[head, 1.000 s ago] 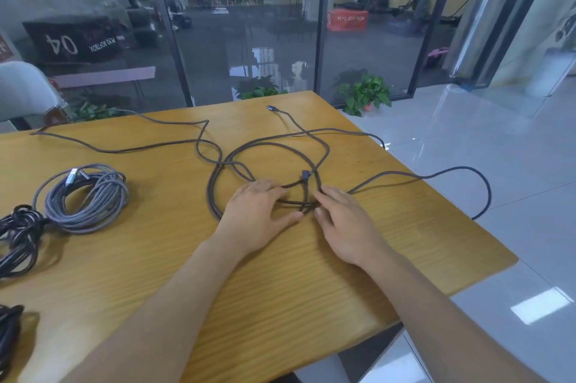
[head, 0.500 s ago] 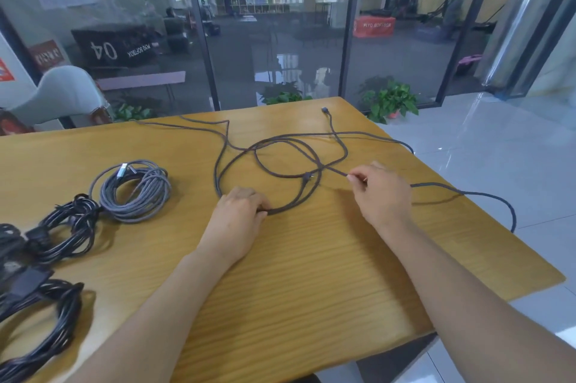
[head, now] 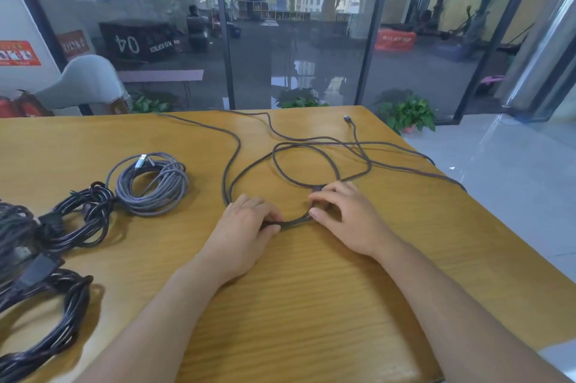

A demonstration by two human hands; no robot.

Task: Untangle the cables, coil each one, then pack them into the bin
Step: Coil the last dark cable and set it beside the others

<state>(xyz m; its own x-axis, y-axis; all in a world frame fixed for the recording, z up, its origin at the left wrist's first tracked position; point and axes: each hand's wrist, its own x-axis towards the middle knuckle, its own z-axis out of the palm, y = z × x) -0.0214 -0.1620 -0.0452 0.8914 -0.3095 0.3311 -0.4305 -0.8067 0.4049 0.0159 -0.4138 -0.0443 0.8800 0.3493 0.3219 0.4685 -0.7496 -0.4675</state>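
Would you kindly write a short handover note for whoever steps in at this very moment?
Left hand: grip on the near end of the loose cable.
Right hand: fingers curled at the same cable beside it.
Table: the loose cable sprawls in loops, one part trailing over the right edge; its plug lies at the far side.
Done: grey coil and black coils on the left.
Left: coil this cable, pack everything. No bin is in view.

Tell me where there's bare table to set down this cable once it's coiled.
Bare wood lies near the front edge between both forearms, and on the table right of the right hand. The left side is crowded by the grey coil and black cable bundles. The loose cable covers the middle beyond the left hand.
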